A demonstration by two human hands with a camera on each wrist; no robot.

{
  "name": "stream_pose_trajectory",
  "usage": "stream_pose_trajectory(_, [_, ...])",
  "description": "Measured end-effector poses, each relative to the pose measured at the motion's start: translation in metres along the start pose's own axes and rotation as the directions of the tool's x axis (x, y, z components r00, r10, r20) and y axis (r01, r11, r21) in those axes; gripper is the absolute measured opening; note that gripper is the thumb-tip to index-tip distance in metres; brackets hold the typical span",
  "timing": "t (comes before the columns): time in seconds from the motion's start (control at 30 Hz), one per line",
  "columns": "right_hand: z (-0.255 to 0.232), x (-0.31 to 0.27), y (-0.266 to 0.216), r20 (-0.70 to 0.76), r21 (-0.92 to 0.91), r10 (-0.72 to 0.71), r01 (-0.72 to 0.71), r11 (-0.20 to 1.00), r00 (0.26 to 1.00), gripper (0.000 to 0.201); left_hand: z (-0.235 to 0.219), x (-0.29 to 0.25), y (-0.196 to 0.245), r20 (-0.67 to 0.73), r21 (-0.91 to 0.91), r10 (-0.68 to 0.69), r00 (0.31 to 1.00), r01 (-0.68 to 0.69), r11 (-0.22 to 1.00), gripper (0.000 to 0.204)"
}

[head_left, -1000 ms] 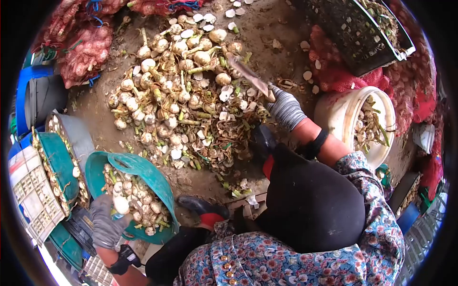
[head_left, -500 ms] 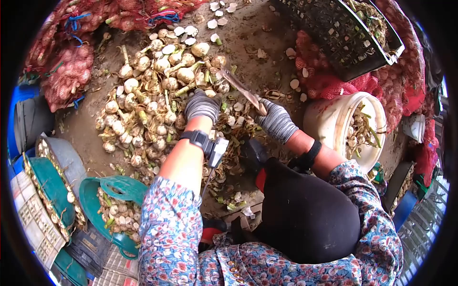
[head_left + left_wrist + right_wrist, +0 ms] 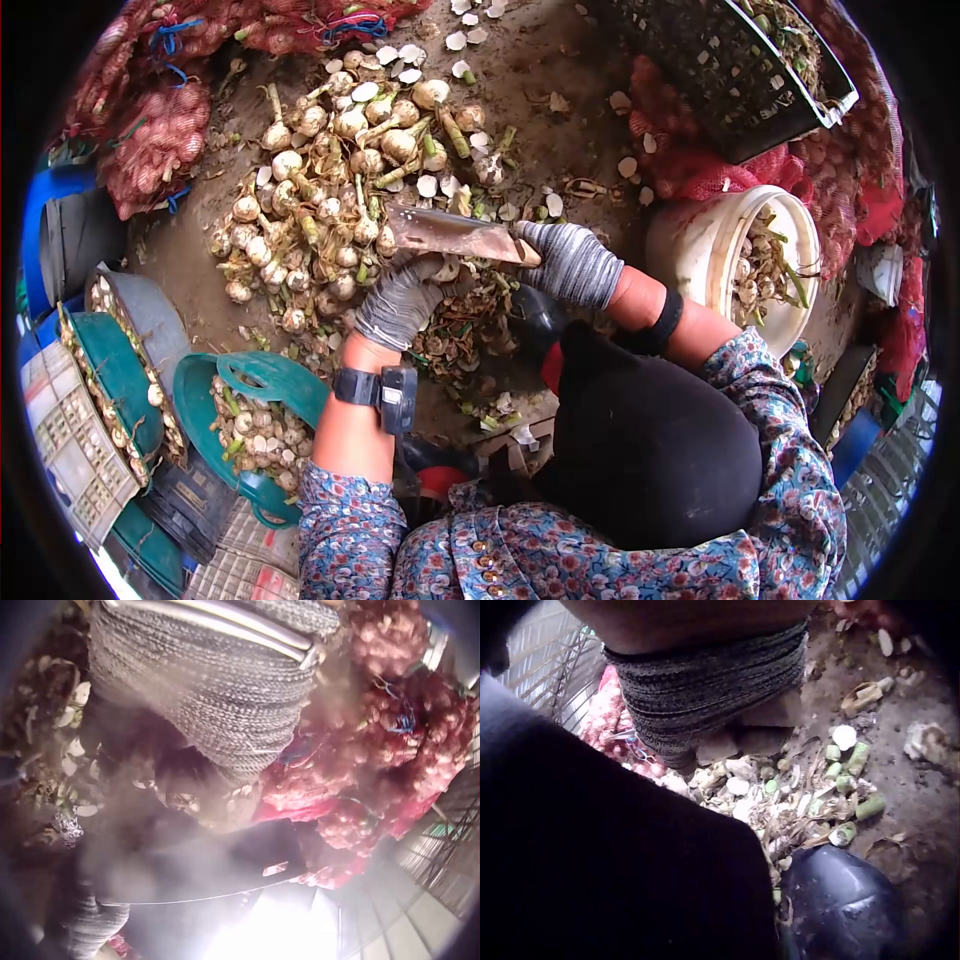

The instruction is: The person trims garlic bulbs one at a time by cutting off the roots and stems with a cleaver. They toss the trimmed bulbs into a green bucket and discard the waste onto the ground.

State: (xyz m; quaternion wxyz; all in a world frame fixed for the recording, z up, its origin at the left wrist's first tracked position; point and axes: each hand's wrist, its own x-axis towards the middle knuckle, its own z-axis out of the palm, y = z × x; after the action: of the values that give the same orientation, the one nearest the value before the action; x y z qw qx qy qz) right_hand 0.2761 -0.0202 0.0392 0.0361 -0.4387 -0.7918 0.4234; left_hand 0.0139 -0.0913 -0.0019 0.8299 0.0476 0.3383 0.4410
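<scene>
A gloved right hand closes round the handle of a broad cleaver, its blade lying flat and pointing across the body. Just under the blade, the gloved left hand curls its fingers around a pale garlic bulb, held at the near edge of the heap. Two hands, one knife, one bulb in hand.

Beyond them a heap of untrimmed garlic, far too many to count, spreads over the dirt floor, bulbs whitish with green-brown stalks. Cut stems and papery skins litter the ground near the person's black boot.

Two containers hold garlic: a teal basket to the left with trimmed bulbs, and a white bucket to the right with stalks and scraps. Red mesh sacks ring the floor, and a black crate tilts at upper right.
</scene>
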Motion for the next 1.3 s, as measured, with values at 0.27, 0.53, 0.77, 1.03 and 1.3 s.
stream_pose_trajectory(0.27, [-0.018, -0.006, -0.01, 0.106, -0.042, 0.076, -0.071, 0.997, 0.991, 0.043, 0.033, -0.008, 0.002, -0.054, 0.556, 0.273, 0.961, -0.198, 0.807, 0.046])
stream_pose_trajectory(0.53, [-0.019, 0.006, -0.011, -0.053, 0.575, 0.15, -0.093, 0.813, 0.987, 0.051, 0.078, -0.011, 0.027, -0.018, 0.918, 0.273, 0.962, -0.092, 0.386, 0.057])
stream_pose_trajectory(0.77, [-0.029, 0.032, -0.027, 0.232, 0.849, 0.179, -0.289, 0.442, 0.956, 0.036, 0.087, -0.007, 0.011, 0.025, 0.591, 0.46, 0.888, -0.384, 0.71, 0.074])
stream_pose_trajectory(1.03, [-0.018, 0.026, -0.018, -0.054, 0.372, 0.169, -0.137, 0.918, 0.984, 0.049, 0.071, -0.003, 0.008, -0.043, 0.59, 0.426, 0.904, -0.321, 0.741, 0.056])
stream_pose_trajectory(1.3, [-0.047, 0.003, -0.059, 0.118, -0.172, -0.205, 0.223, 0.959, 0.972, 0.033, -0.051, -0.017, -0.026, 0.016, 0.108, 0.091, 0.996, -0.092, 0.99, 0.067])
